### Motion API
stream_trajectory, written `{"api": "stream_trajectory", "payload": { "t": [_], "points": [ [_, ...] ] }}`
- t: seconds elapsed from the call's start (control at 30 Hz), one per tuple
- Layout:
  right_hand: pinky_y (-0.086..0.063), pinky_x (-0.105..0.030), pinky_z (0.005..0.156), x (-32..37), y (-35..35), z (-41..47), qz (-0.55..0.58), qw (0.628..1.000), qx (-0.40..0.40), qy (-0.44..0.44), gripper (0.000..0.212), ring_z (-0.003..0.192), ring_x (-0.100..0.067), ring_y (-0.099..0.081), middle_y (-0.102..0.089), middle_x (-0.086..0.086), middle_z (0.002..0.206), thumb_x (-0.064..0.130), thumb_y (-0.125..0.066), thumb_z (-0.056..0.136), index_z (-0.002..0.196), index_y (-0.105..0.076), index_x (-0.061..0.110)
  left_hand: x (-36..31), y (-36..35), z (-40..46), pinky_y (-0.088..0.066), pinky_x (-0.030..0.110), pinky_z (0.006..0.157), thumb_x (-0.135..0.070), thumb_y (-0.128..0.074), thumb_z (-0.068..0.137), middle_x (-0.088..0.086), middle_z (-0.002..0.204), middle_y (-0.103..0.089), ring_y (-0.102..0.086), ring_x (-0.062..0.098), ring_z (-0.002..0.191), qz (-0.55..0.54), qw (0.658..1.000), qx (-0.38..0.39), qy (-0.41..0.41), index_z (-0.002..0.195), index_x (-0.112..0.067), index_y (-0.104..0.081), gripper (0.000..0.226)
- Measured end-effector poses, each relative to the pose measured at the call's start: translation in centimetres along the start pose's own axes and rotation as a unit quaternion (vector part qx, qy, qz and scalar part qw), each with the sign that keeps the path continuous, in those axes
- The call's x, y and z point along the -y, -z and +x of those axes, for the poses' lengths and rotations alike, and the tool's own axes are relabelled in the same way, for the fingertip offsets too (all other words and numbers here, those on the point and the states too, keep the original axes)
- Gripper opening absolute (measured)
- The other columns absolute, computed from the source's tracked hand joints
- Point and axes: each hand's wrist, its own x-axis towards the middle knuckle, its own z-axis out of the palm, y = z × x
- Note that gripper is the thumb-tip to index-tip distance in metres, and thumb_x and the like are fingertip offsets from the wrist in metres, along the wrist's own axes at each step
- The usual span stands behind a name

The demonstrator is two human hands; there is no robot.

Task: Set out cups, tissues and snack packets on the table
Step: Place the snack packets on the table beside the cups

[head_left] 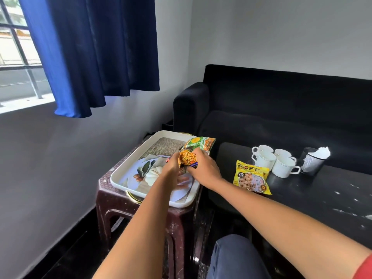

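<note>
An orange snack packet (187, 158) is held above the white tray (128, 158). My left hand (173, 168) and my right hand (203, 168) both grip it from either side. A green snack packet (201, 142) lies at the tray's far right corner. On the black table (322, 194) lies a yellow snack packet (251, 179). Behind it stand several white cups (281, 166) in a cluster. To their right a black mesh holder (311, 163) has white tissues (323, 153) sticking out.
The tray rests on a dark brown plastic stool (120, 204) left of the table. A black sofa (281, 101) runs behind the table. A blue curtain (96, 53) hangs by the window at the upper left. My knee (235, 256) shows at the bottom.
</note>
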Motion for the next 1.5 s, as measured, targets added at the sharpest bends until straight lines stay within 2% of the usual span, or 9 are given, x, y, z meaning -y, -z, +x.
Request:
{"api": "stream_trajectory", "payload": {
  "t": [0.13, 0.23, 0.4, 0.57, 0.67, 0.8, 1.07, 1.3, 1.5],
  "points": [
    [-0.045, -0.035, 0.073, -0.6, 2.5, -1.6, 0.013, 0.998, -0.044, 0.04, 0.037, 0.102, -0.023, -0.054, -0.051, 0.0, 0.118, 0.022, -0.063, 0.084, 0.115, -0.042, 0.019, -0.8, -1.7, -1.7, -0.051, 0.039, 0.074, -0.048, -0.05, 0.092, 0.007, 0.087, -0.058, -0.063, 0.022, 0.078, -0.005, 0.999, 0.004, -0.042, 0.102, -0.011, -0.052, 0.038],
    [-0.048, -0.037, 0.075, -1.7, 5.3, -3.2, 0.034, 0.995, -0.084, 0.029, 0.044, 0.1, -0.022, -0.054, -0.048, -0.002, 0.118, 0.024, -0.065, 0.081, 0.118, -0.041, 0.02, -1.0, -4.1, -3.7, -0.05, 0.036, 0.075, -0.042, -0.056, 0.09, 0.005, 0.083, -0.061, -0.063, 0.018, 0.072, 0.016, 0.997, 0.022, -0.078, 0.108, -0.01, -0.054, 0.037],
    [-0.047, -0.032, 0.08, -4.4, 10.8, -7.3, 0.155, 0.986, -0.035, -0.044, 0.064, 0.101, -0.017, -0.052, -0.044, -0.002, 0.117, 0.03, -0.076, 0.072, 0.118, -0.031, 0.024, -0.1, -8.4, -7.7, -0.052, 0.037, 0.082, -0.036, -0.066, 0.085, 0.008, 0.105, -0.065, -0.062, 0.02, 0.087, 0.033, 0.99, 0.047, -0.131, 0.121, -0.007, -0.053, 0.048],
    [-0.051, -0.036, 0.094, -6.3, 16.4, -13.1, 0.399, 0.901, 0.014, -0.172, 0.087, 0.106, -0.016, -0.063, -0.059, -0.002, 0.121, 0.036, -0.082, 0.068, 0.135, -0.026, 0.027, 2.4, -11.0, -13.4, -0.055, 0.038, 0.085, -0.044, -0.066, 0.084, 0.005, 0.103, -0.067, -0.061, 0.018, 0.088, 0.145, 0.961, 0.152, -0.18, 0.11, -0.011, -0.06, 0.042],
    [-0.045, -0.043, 0.103, -6.2, 18.7, -17.0, 0.47, 0.86, -0.015, -0.198, 0.079, 0.113, -0.021, -0.061, -0.061, -0.006, 0.125, 0.025, -0.082, 0.07, 0.132, -0.035, 0.014, 4.5, -11.9, -17.3, -0.055, 0.035, 0.079, -0.042, -0.058, 0.09, -0.002, 0.098, -0.068, -0.064, 0.014, 0.09, 0.168, 0.937, 0.228, -0.204, 0.104, -0.022, -0.063, 0.025],
    [-0.052, -0.04, 0.092, -5.8, 20.5, -21.9, 0.479, 0.849, -0.09, -0.204, 0.063, 0.103, -0.019, -0.065, -0.066, -0.006, 0.114, 0.016, -0.082, 0.069, 0.121, -0.045, 0.013, 7.5, -12.5, -20.3, -0.056, 0.031, 0.076, -0.042, -0.051, 0.092, -0.002, 0.102, -0.071, -0.067, 0.013, 0.094, 0.131, 0.94, 0.248, -0.195, 0.109, -0.025, -0.067, 0.029],
    [-0.052, -0.047, 0.092, -7.4, 20.1, -26.5, 0.497, 0.825, -0.176, -0.205, 0.069, 0.106, -0.021, -0.063, -0.063, -0.004, 0.116, 0.012, -0.082, 0.068, 0.124, -0.042, 0.019, 12.3, -13.9, -21.8, -0.056, 0.033, 0.076, -0.034, -0.048, 0.097, 0.0, 0.082, -0.073, -0.072, 0.012, 0.074, 0.105, 0.962, 0.227, -0.107, 0.094, -0.013, -0.068, 0.029],
    [-0.056, -0.033, 0.079, -8.7, 18.5, -28.2, 0.522, 0.81, -0.16, -0.213, 0.062, 0.102, -0.015, -0.065, -0.065, -0.001, 0.113, 0.013, -0.082, 0.068, 0.114, -0.043, 0.027, 14.2, -13.9, -21.8, -0.053, 0.019, 0.067, -0.028, -0.065, 0.088, -0.009, 0.079, -0.069, -0.061, 0.001, 0.065, 0.176, 0.952, 0.224, -0.111, 0.085, -0.021, -0.07, 0.01],
    [-0.053, -0.042, 0.091, -8.1, 18.3, -28.5, 0.536, 0.804, -0.157, -0.203, 0.069, 0.106, -0.016, -0.064, -0.064, 0.0, 0.115, 0.017, -0.084, 0.064, 0.118, -0.042, 0.027, 14.3, -13.9, -21.7, -0.053, 0.022, 0.067, -0.031, -0.062, 0.089, -0.012, 0.067, -0.065, -0.057, -0.001, 0.06, 0.176, 0.946, 0.251, -0.105, 0.059, -0.027, -0.068, 0.031]
  ]
}}
